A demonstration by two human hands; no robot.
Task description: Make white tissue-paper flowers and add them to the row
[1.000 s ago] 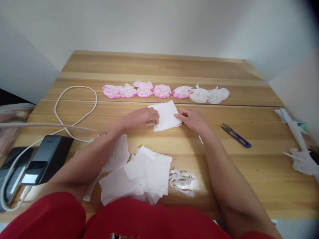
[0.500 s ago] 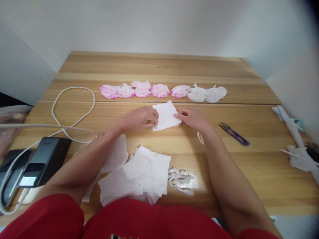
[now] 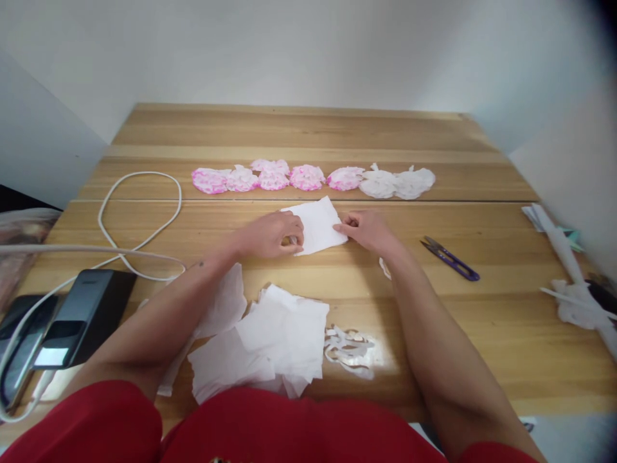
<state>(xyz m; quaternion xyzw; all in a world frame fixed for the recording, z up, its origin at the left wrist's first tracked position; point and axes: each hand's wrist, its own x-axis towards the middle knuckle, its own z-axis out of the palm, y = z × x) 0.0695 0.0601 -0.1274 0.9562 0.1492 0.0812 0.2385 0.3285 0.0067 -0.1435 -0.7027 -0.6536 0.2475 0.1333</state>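
Between my hands, a stack of white tissue paper (image 3: pixel 320 224) lies at the middle of the table. My left hand (image 3: pixel 278 234) is closed at its left side, thumb and fingers pinching the near left edge. At the right edge my right hand (image 3: pixel 364 229) grips the paper between thumb and curled fingers. A pile of loose white tissue sheets (image 3: pixel 289 328) lies close to my body, with thin white paper strips (image 3: pixel 351 352) to its right. Beyond my hands runs a row of ruffled paper flowers: several pink-edged ones (image 3: pixel 307 177) and white ones (image 3: pixel 414 183) at the right end.
Thread snips (image 3: pixel 450 258) with purple handles lie right of my right arm. A black power bank (image 3: pixel 87 318), a phone (image 3: pixel 24 341) and a looped white cable (image 3: pixel 139 244) are on the left. White plastic wrapping (image 3: pixel 573 302) lies along the right edge of the wooden table (image 3: pixel 299 128).
The left part of the paper shows farther left, behind my left hand, than before. My hands have barely moved, and the whole view has shifted slightly.
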